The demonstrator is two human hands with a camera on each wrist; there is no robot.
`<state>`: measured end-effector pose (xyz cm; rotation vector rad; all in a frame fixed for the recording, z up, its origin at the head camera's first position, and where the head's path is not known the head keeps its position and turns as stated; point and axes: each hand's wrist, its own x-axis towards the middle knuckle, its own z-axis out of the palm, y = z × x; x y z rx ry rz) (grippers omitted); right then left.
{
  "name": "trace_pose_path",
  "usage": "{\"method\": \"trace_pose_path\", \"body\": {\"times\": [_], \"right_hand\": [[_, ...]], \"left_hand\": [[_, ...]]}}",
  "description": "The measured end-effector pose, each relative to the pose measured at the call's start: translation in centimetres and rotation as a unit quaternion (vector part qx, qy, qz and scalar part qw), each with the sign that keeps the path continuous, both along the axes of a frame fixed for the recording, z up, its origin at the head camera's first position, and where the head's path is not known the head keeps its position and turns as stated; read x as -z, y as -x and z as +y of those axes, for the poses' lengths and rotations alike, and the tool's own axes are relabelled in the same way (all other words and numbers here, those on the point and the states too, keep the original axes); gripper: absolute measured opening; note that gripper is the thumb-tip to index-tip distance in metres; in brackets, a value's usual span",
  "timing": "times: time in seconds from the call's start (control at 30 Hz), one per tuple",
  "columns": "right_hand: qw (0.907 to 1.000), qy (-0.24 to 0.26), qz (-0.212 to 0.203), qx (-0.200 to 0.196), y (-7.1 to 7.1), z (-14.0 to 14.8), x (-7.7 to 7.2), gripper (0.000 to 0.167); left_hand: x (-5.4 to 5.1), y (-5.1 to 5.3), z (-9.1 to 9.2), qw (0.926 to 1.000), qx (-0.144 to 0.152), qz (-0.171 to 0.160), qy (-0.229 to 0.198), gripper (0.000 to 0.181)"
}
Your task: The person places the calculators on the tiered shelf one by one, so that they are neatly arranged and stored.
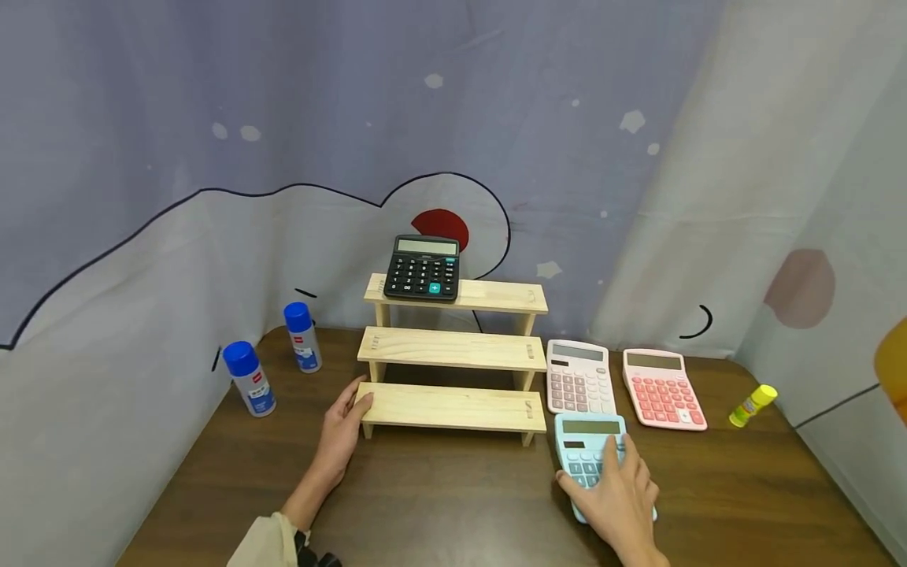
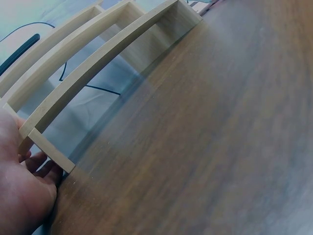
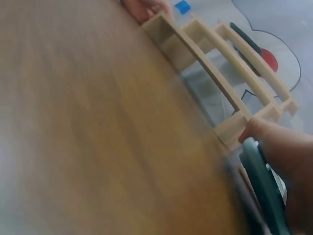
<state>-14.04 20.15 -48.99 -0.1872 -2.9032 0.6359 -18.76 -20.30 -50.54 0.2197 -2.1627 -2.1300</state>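
Note:
A three-tier wooden display rack [image 1: 446,405] stands at the middle of the table. At its left end my left hand [image 1: 340,433] grips the lowest tier, the thumb near the top board and the fingers by the end leg [image 2: 54,151]. My right hand [image 1: 618,500] holds a light blue calculator [image 1: 588,428] right of the rack, thumb at its left edge and fingers spread over its right side. In the right wrist view the calculator's edge [image 3: 264,183] shows beside the thumb. A black calculator [image 1: 423,272] leans back on the top tier.
A pale pink calculator [image 1: 579,378] and a white one with coral keys [image 1: 662,390] lie behind the right hand. A yellow glue stick [image 1: 753,405] is at the far right. Two blue-capped cans [image 1: 249,379] stand at the left. A printed curtain [image 1: 319,118] hangs behind the table.

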Motion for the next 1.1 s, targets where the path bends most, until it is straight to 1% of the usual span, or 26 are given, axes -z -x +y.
{"method": "trace_pose_path", "body": {"times": [0.1, 0.23, 0.4, 0.53, 0.73, 0.8, 0.93, 1.1], "right_hand": [[1.0, 0.004, -0.007, -0.002, 0.5, 0.0, -1.2, 0.107], [0.9999, 0.007, -0.009, -0.007, 1.6, 0.3, -3.1, 0.107], [0.9996, 0.002, -0.012, -0.025, 2.9, 0.1, -5.1, 0.107], [0.9991, -0.005, 0.01, -0.04, 3.8, -0.5, -6.3, 0.103], [0.9948, -0.031, 0.07, -0.067, 5.2, -1.4, -7.7, 0.097], [0.9933, -0.037, 0.077, -0.077, 5.7, -1.7, -8.1, 0.096], [0.992, -0.042, 0.077, -0.091, 6.7, -2.5, -9.5, 0.098], [0.9907, -0.042, 0.083, -0.099, 7.6, -3.4, -11.2, 0.097]], "left_hand": [[0.1, -0.1, 0.0, 1.0, -0.002, 0.001, -0.003, 0.06], [0.1, 0.0, 0.0, 1.0, -0.003, 0.002, -0.006, 0.059], [0.1, 0.1, 0.0, 1.0, -0.004, 0.004, -0.004, 0.058], [0.2, 0.1, 0.0, 1.0, -0.005, 0.003, -0.005, 0.058], [0.2, 0.0, 0.0, 0.9999, -0.005, 0.004, -0.008, 0.058], [0.2, 0.0, 0.1, 0.9999, -0.006, 0.005, -0.007, 0.058], [0.2, 0.0, 0.1, 1.0, -0.006, 0.005, -0.006, 0.058], [0.2, 0.0, 0.1, 0.9999, -0.002, 0.005, -0.009, 0.059]]}}
